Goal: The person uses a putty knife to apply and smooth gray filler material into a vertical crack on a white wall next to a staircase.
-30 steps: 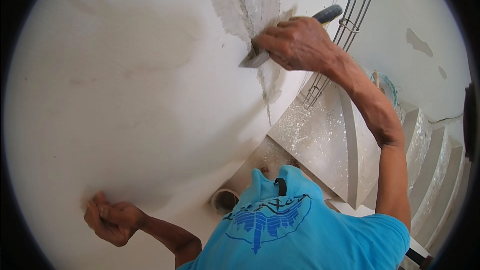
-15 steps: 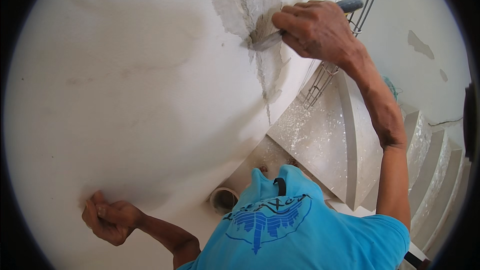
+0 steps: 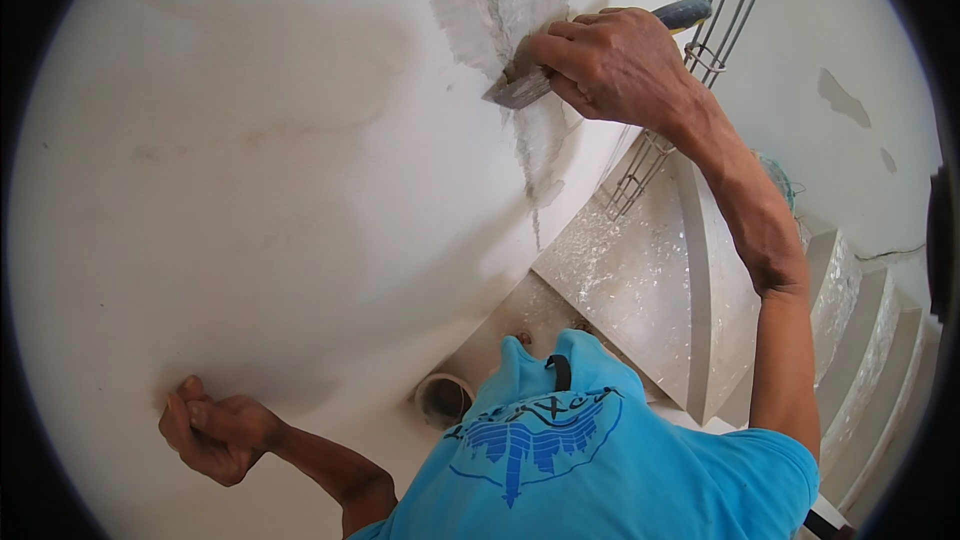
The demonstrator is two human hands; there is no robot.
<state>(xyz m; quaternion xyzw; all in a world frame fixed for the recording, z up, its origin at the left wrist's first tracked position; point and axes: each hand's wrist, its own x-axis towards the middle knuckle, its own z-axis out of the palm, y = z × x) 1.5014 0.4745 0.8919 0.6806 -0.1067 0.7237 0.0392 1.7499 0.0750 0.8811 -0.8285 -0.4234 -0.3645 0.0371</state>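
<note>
Scraper Pressed On The Grey Patch

Since half a second ago, the right hand (image 3: 612, 65) has dropped a little and the scraper (image 3: 520, 90) blade now lies flatter on the wall (image 3: 250, 170). Its fingers are wrapped tight around the blue handle. The blade touches the rough grey patch (image 3: 490, 0) near the top. The left hand (image 3: 205, 432) is curled into a fist against the wall, low down. Stairs (image 3: 850, 290) sit below to the right.

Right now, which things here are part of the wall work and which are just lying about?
In use: right hand; putty knife; grey patch; white wall; left hand, braced on it.
Lying about: tape roll; wire cage; stairs.
</note>
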